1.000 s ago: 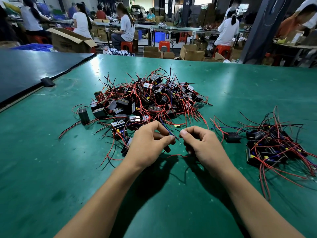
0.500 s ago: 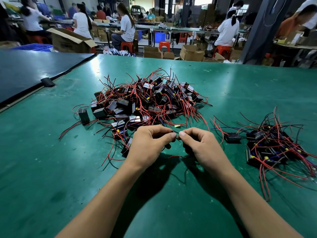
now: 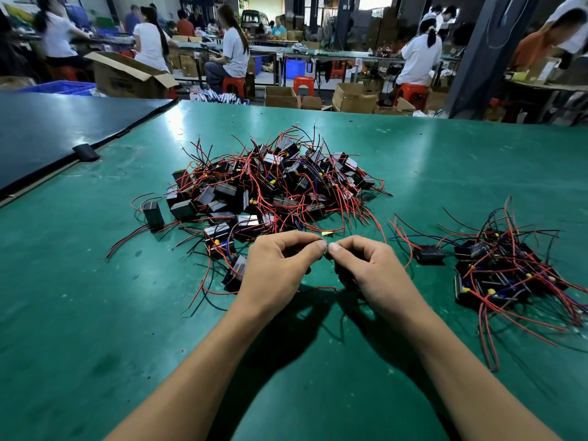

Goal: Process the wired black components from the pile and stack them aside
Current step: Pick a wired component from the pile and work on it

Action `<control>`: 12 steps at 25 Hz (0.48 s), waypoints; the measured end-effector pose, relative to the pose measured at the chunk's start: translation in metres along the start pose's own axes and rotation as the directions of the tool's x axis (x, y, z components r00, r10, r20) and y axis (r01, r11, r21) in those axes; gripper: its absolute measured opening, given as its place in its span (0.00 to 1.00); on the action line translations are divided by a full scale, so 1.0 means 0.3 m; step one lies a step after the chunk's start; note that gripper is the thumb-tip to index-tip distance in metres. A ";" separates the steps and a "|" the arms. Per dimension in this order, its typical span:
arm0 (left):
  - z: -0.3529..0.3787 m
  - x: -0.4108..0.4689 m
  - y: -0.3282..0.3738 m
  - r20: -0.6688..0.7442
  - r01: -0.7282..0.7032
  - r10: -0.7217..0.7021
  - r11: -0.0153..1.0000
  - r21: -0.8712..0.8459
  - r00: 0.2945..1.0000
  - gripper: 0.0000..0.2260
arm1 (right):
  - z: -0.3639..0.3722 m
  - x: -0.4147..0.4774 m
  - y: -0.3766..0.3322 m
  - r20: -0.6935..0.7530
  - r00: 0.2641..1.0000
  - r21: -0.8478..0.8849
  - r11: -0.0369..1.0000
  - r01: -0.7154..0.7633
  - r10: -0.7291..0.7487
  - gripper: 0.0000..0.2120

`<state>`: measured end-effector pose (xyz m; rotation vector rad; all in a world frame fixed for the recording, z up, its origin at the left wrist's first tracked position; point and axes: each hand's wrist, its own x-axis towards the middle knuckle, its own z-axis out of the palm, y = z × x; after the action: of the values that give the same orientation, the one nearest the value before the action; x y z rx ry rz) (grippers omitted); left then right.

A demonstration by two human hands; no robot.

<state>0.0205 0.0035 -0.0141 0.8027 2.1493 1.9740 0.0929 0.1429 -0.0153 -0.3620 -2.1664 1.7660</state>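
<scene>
Your left hand and right hand each pinch a thin wire; tugging hard may drag the tangled pile at 12 o'clock.

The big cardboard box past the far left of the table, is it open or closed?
Open: the cardboard box has its top flaps folded outward. Its contents cannot be told.

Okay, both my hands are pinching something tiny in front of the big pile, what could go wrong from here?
The left hand and right hand pinch what looks like a wire end; it could slip free. The red wire looping beneath them may snag the pile. The stack sprawls wires near the right forearm; a sweep could scatter it.
</scene>
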 end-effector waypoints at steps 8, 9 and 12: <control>0.000 -0.009 0.001 -0.029 -0.242 0.258 0.936 0.256 0.966 0.04 | -0.005 -0.011 -0.010 -0.078 0.956 -0.231 0.938 0.259 -0.283 0.03; -0.003 -0.008 -0.002 -0.005 -0.295 0.312 0.904 0.308 0.950 0.04 | -0.003 -0.012 -0.010 -0.090 0.948 -0.270 0.923 0.272 -0.306 0.02; -0.012 -0.002 -0.015 0.074 -0.408 0.414 0.822 0.398 0.907 0.04 | -0.010 -0.009 -0.010 -0.103 0.932 -0.366 0.885 0.289 -0.348 0.04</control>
<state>0.0182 -0.0001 -0.0180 1.4308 2.6190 1.6988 0.0965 0.1439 -0.0122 -0.2055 -2.2566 1.1379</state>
